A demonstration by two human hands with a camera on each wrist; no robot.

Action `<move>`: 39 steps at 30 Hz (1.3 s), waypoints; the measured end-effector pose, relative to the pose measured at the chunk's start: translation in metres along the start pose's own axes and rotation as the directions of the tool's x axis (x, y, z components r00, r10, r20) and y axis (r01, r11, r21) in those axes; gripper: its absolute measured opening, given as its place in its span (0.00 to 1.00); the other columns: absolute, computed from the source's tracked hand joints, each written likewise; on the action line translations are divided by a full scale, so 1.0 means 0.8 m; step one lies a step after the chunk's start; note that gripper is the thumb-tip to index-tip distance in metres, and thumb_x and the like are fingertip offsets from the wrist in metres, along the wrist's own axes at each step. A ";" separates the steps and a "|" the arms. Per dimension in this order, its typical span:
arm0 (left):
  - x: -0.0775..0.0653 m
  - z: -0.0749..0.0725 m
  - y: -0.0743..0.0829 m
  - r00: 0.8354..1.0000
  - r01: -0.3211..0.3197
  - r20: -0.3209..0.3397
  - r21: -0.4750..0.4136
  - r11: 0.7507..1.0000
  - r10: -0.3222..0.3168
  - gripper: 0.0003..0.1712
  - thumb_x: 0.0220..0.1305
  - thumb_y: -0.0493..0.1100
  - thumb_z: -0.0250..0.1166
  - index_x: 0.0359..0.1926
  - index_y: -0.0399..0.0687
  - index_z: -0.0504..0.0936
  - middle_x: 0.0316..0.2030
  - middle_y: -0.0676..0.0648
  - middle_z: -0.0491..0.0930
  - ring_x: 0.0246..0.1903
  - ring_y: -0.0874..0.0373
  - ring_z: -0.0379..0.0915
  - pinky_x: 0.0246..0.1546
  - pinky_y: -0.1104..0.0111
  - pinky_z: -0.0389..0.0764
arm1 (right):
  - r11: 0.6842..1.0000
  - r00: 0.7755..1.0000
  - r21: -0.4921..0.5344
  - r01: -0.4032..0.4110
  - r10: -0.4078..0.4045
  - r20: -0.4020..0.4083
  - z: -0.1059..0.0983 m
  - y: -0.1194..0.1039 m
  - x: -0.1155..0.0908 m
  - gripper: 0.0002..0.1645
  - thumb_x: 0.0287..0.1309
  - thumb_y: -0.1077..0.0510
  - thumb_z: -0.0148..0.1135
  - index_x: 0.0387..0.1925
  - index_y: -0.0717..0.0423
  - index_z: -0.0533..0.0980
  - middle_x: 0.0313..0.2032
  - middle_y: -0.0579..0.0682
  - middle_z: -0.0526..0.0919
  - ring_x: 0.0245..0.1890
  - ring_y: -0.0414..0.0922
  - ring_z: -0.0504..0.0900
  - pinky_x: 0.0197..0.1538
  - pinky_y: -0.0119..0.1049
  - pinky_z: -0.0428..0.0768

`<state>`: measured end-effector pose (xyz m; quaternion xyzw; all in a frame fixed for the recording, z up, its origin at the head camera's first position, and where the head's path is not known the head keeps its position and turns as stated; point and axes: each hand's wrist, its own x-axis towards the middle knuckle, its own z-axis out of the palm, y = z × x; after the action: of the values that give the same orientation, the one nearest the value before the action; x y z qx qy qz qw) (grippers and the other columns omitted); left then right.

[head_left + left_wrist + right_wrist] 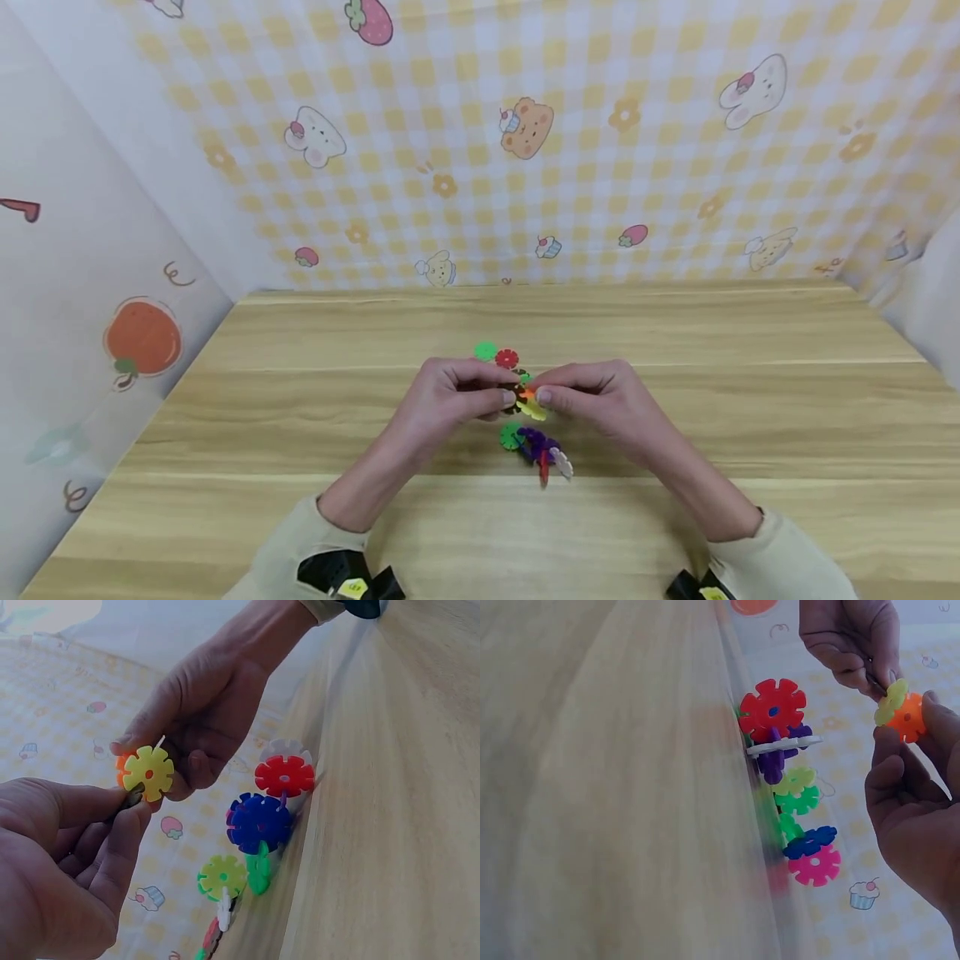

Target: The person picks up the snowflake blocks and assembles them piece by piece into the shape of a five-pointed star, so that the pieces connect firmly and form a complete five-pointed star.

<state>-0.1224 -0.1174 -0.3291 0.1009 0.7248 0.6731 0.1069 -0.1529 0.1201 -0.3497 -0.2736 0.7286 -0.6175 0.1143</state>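
Close together over the table, both hands meet at a small set of flower-shaped slotted plastic discs. My left hand (457, 396) pinches a dark brown disc (513, 400) between thumb and fingertips. With its thumb and fingers, my right hand (600, 393) holds an orange disc (909, 718). A yellow disc (149, 774) sits against the orange one, between the two hands, and the dark disc meets its edge. Fingers hide part of the orange and dark discs. Nearer the person lies a joined cluster of purple discs (534, 442), with green, red and white ones attached.
Beyond the hands, a green disc (486, 350) and a red disc (507, 358) lie on the wood-grain table (300, 433). A checked cloth (465, 208) with cartoon prints hangs behind the table, and pale printed cloth (97, 250) covers the left side.
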 end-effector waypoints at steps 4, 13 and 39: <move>0.000 -0.002 0.004 0.999 0.009 0.035 -0.007 1.000 -0.009 0.11 0.66 0.33 0.68 0.49 0.37 0.89 0.42 0.43 0.86 0.34 0.59 0.82 0.40 0.66 0.87 | 0.998 0.999 0.058 -0.038 0.038 0.009 0.000 0.002 0.000 0.12 0.68 0.59 0.65 0.46 0.64 0.87 0.43 0.49 0.91 0.42 0.41 0.85 0.45 0.36 0.85; 0.005 -0.003 0.001 0.990 0.036 0.135 -0.028 0.999 -0.032 0.12 0.66 0.31 0.66 0.49 0.31 0.87 0.36 0.48 0.85 0.29 0.61 0.79 0.35 0.70 0.86 | 0.965 0.992 0.244 -0.099 0.078 0.095 0.001 0.003 0.000 0.08 0.69 0.60 0.65 0.38 0.54 0.89 0.33 0.46 0.87 0.32 0.40 0.82 0.41 0.34 0.83; 0.003 -0.005 -0.004 0.984 0.130 0.128 -0.036 0.991 -0.124 0.16 0.65 0.36 0.68 0.51 0.32 0.86 0.43 0.48 0.88 0.30 0.63 0.80 0.37 0.71 0.85 | 0.916 0.969 0.323 -0.239 0.205 0.136 0.009 0.003 -0.005 0.11 0.72 0.56 0.62 0.34 0.51 0.88 0.31 0.45 0.86 0.28 0.38 0.81 0.38 0.32 0.83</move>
<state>-0.1256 -0.1211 -0.3319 0.0941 0.7066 0.6730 0.1972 -0.1466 0.1169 -0.3546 -0.1960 0.6320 -0.7015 0.2647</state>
